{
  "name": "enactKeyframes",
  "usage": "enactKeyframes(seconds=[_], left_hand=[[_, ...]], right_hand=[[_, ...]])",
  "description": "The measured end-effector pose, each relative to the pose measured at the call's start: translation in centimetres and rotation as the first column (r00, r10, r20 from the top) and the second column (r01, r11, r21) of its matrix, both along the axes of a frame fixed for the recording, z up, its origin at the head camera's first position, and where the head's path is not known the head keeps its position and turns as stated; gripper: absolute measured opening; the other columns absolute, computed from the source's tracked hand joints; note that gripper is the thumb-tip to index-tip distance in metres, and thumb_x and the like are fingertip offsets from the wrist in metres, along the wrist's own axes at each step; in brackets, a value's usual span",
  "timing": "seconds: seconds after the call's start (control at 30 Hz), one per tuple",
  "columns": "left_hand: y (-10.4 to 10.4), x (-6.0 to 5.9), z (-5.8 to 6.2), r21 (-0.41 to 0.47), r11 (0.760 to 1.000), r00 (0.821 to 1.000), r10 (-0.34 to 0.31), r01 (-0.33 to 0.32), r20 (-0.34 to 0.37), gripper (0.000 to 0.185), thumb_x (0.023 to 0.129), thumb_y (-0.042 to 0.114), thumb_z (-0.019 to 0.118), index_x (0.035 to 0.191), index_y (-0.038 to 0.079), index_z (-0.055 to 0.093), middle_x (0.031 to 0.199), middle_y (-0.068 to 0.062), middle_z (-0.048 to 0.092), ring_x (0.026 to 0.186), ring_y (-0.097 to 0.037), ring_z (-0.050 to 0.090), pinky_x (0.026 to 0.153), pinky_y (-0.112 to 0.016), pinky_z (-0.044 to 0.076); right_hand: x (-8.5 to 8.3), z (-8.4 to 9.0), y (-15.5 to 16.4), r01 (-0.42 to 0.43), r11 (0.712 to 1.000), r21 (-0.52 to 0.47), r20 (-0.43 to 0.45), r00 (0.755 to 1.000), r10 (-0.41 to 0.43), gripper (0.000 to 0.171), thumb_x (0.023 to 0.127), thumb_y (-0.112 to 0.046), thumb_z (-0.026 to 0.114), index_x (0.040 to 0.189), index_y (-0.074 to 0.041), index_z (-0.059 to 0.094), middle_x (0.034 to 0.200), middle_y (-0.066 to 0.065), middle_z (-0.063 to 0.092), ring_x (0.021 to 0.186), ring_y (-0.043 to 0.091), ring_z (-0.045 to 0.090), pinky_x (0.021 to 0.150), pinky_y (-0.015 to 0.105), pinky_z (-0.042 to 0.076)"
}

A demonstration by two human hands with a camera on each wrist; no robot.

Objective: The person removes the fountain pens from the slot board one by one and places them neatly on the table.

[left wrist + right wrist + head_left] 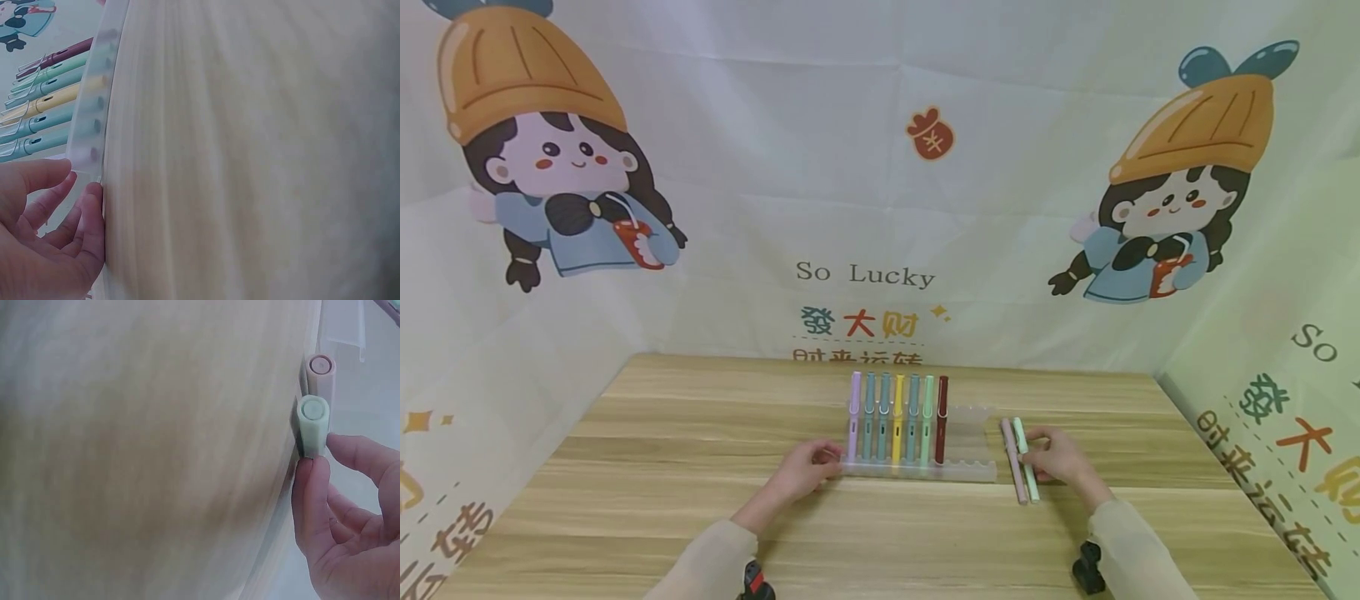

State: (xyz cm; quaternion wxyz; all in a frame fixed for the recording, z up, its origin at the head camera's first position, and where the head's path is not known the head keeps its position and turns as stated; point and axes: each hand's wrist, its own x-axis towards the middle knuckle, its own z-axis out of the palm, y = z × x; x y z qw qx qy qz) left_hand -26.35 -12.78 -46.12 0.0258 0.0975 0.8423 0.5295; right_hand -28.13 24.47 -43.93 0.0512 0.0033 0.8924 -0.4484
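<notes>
A wooden desk (pixel 662 467) is carrying everything, with a printed cloth backdrop (pixel 865 167) hanging behind its far edge and along both sides. Near the middle of the desk, closer to the far edge than the near one, a clear plastic pen rack (pixel 970 433) is sitting with seven pens lying in its slots: a lilac pen (pixel 854 417), three teal pens, a yellow pen (pixel 897 418), a mint pen (pixel 927 418) and a dark red pen (pixel 942 419). The slots on the rack's right part are holding nothing. The left hand (pixel 805 468) is resting against the rack's left end, its fingers (pixel 94 215) loosely bent and touching the clear front edge without closing round it. Just beside the rack's right end, a pink pen (pixel 1013 462) and a pale green pen (pixel 1026 460) are lying side by side on the desk, touching each other. The right hand (pixel 1058 457) is pinching the pale green pen between thumb and fingertip (pixel 312 481), while the pen is lying on the wood.
</notes>
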Motion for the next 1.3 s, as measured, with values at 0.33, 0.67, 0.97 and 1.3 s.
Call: enactKeyframes(seconds=[0.33, 0.67, 0.97, 1.3], left_hand=[[0.0, 0.0, 0.1, 0.003, 1.000, 1.000, -0.002, 0.002, -0.002, 0.016, 0.079, -0.001, 0.059, 0.095, -0.004, 0.059, 0.081, -0.007, 0.059, 0.066, -0.017, 0.052, 0.051, -0.032, 0.045], [0.0, 0.0, 0.0, 0.004, 1.000, 1.000, -0.002, 0.002, 0.003, 0.016, 0.079, -0.002, 0.059, 0.095, -0.004, 0.059, 0.081, -0.007, 0.059, 0.066, -0.017, 0.052, 0.052, -0.031, 0.045], [0.0, 0.1, 0.1, 0.003, 1.000, 1.000, -0.001, 0.001, 0.006, 0.016, 0.080, 0.000, 0.059, 0.095, -0.003, 0.059, 0.081, -0.007, 0.059, 0.067, -0.017, 0.052, 0.052, -0.032, 0.046], [0.0, 0.0, 0.0, 0.005, 1.000, 1.000, -0.010, 0.010, -0.002, 0.016, 0.080, 0.000, 0.059, 0.096, -0.004, 0.059, 0.082, -0.007, 0.059, 0.066, -0.017, 0.052, 0.052, -0.031, 0.046]], right_hand=[[0.2, 0.8, -0.1, 0.008, 0.999, -0.039, -0.109, 0.994, -0.013, 0.039, 0.082, -0.004, 0.057, 0.115, 0.011, 0.045, 0.078, 0.012, 0.055, 0.054, 0.019, 0.054, 0.050, 0.031, 0.047], [0.3, 1.0, -1.8, -0.004, 0.986, -0.168, -0.255, 0.966, -0.040, 0.032, 0.081, 0.002, 0.055, 0.112, 0.007, 0.051, 0.086, 0.014, 0.059, 0.073, 0.024, 0.057, 0.058, 0.031, 0.050], [0.6, 1.4, -4.0, -0.052, 0.975, -0.216, -0.302, 0.953, -0.016, 0.030, 0.080, 0.004, 0.057, 0.110, 0.007, 0.052, 0.084, 0.017, 0.058, 0.072, 0.030, 0.057, 0.059, 0.038, 0.049], [0.6, 1.1, -6.5, -0.064, 0.960, -0.273, -0.332, 0.943, -0.031, 0.033, 0.079, 0.004, 0.060, 0.111, 0.004, 0.053, 0.085, 0.020, 0.059, 0.068, 0.019, 0.058, 0.058, 0.026, 0.049]])
